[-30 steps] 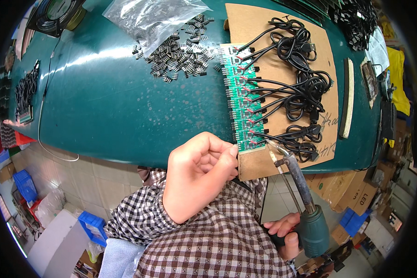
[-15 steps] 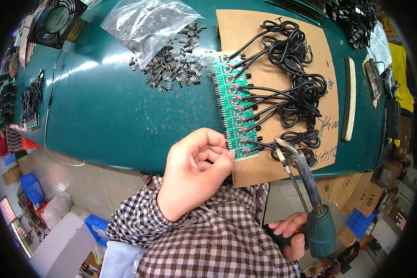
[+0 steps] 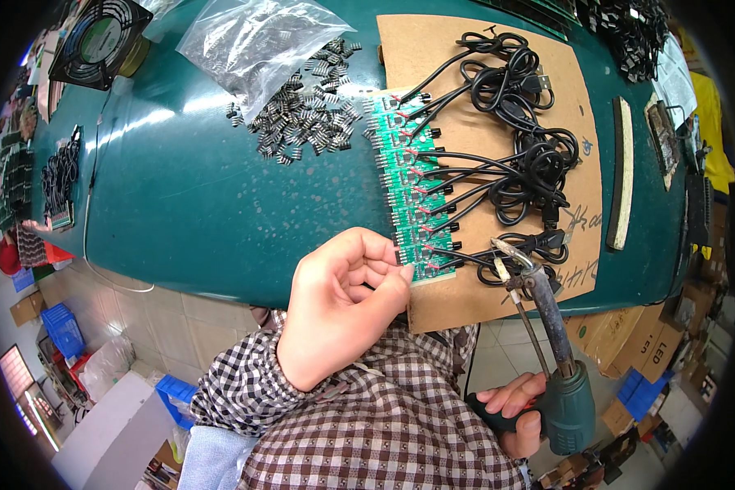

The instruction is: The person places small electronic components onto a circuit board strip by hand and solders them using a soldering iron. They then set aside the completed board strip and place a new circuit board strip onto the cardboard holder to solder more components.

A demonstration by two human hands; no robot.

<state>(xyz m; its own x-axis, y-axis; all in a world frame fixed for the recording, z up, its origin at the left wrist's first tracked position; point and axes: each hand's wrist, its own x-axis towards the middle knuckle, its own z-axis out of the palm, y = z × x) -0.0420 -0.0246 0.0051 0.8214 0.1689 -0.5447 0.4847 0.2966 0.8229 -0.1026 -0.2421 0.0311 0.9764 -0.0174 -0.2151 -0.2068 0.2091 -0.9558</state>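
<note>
My left hand (image 3: 347,306) is closed in a pinch at the near left corner of a green circuit board strip (image 3: 416,192). Whatever sits between the fingertips is too small and hidden to name. Rows of small pins line the strip's left edge, and black cables (image 3: 539,163) with red wires run off its right side in coiled bundles. Low on the right, my right hand (image 3: 514,408) grips a soldering gun (image 3: 567,408) with a green body and a long metal barrel. Its bent tip points up and left, over the nearest cable coils and apart from the board.
Brown cardboard (image 3: 433,306) lies under the strip on the green table (image 3: 188,212). Beyond my left hand are a heap of small pin connectors (image 3: 302,122) and a clear plastic bag (image 3: 257,49). A black fan (image 3: 98,41) stands far left; a pale bar (image 3: 621,175) lies right.
The soldering gun's tip has shifted slightly right and up. My left hand has stayed at the strip's corner, and the view has moved a little.
</note>
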